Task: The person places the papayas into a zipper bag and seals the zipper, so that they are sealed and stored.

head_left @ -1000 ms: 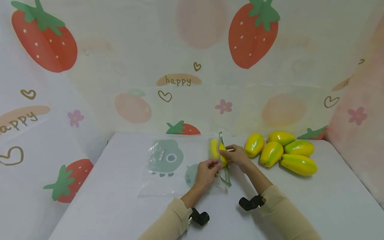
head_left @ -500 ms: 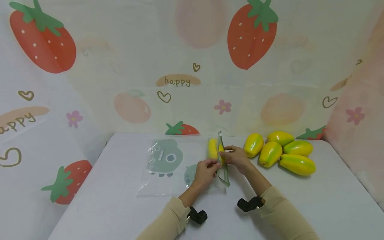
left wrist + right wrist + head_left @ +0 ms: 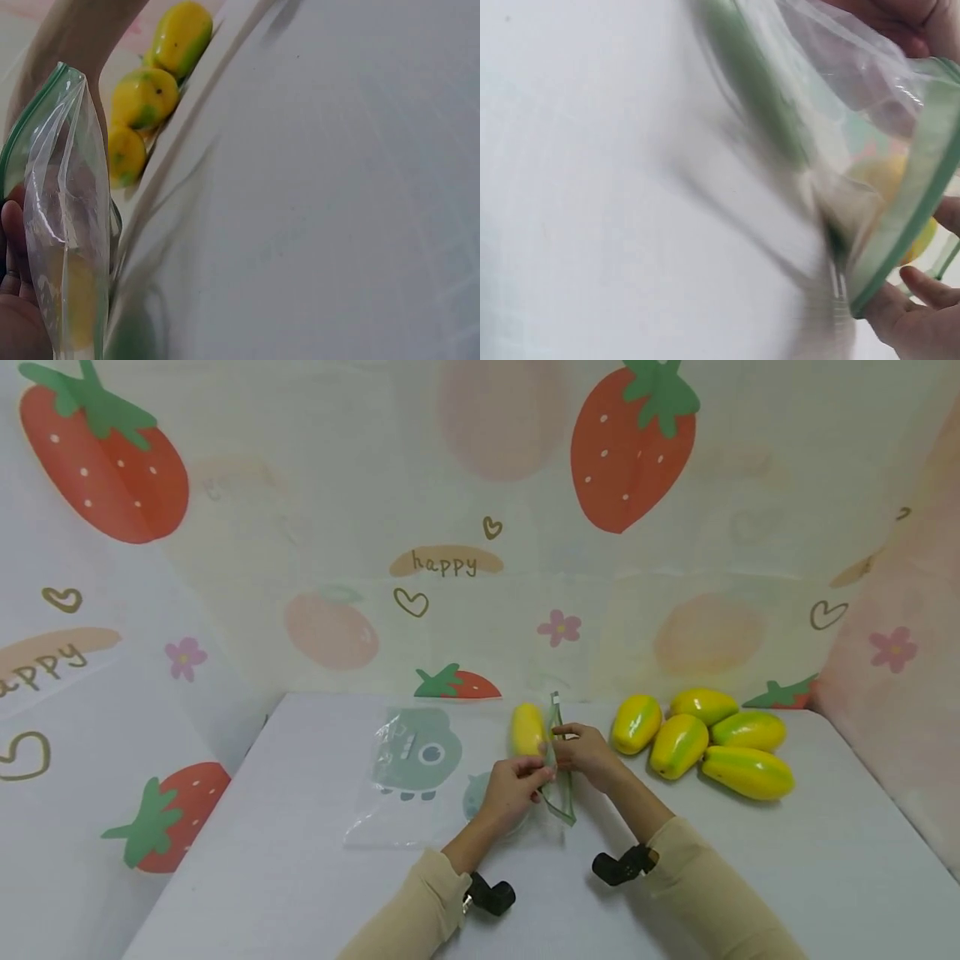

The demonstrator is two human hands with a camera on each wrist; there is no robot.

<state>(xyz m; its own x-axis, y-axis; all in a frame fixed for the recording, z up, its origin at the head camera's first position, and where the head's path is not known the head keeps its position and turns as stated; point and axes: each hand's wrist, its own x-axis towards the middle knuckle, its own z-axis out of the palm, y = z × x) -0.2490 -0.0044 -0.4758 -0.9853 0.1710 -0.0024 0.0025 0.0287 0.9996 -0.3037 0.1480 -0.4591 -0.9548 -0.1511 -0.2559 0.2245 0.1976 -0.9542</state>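
Observation:
A clear zip bag point(image 3: 420, 822) with a green zip edge and printed cartoon animals lies on the table. Its mouth stands up and gapes to the right. Inside, near the mouth, is a yellow papaya point(image 3: 527, 729), blurred through the plastic in the left wrist view. My left hand point(image 3: 513, 793) pinches the near side of the bag's mouth between thumb and fingers. At the opening, my right hand point(image 3: 588, 756) has its fingers stretched toward the bag, touching the green edge point(image 3: 915, 202) in the right wrist view. No fruit is in its fingers.
Several yellow-green papayas point(image 3: 678, 745) lie grouped on the white table point(image 3: 300, 893), right of my right hand. A strawberry-printed cloth point(image 3: 322, 510) stands behind and at both sides. Each wrist carries a black camera point(image 3: 625, 866).
The papaya has gone leftward through the mouth into the bag, out of my right hand's fingers. My left hand has kept its hold on the bag's edge.

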